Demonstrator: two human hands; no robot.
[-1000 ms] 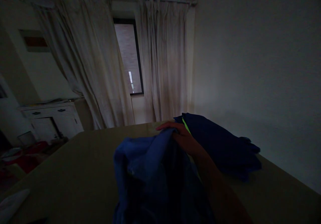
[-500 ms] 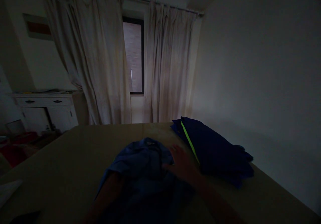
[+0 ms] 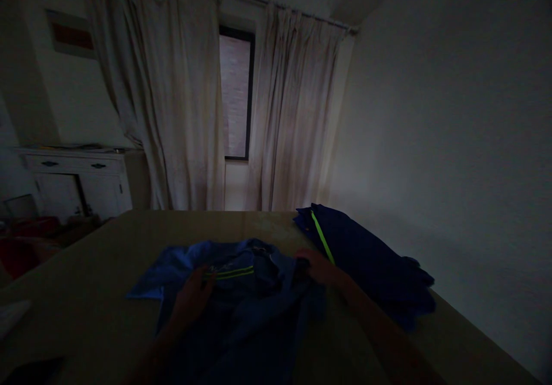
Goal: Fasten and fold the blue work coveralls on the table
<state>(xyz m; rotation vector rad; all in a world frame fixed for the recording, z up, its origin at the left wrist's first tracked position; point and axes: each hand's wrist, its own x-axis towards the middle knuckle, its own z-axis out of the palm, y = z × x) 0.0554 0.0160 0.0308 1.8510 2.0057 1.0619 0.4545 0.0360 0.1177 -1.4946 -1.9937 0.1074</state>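
A blue shirt (image 3: pixel 241 304) with a yellow-green chest stripe lies spread on a beige bed (image 3: pixel 103 293) in a dim room. My left hand (image 3: pixel 192 296) rests on its left chest area, fingers curled onto the cloth. At the shirt's right shoulder, my right hand (image 3: pixel 317 267) pinches the fabric. Just right of that hand lies a dark navy folded garment (image 3: pixel 371 264) with a bright green stripe.
A white cabinet (image 3: pixel 77 181) stands at the left wall, with red things (image 3: pixel 26 247) on the floor below it. Pale curtains (image 3: pixel 181 115) frame a narrow window (image 3: pixel 235 95) behind the bed. A bare wall (image 3: pixel 452 143) runs along the bed's right side.
The bunched blue shirt has been laid down and spread flat. My left hand came out onto the shirt and my right hand moved to its right shoulder.
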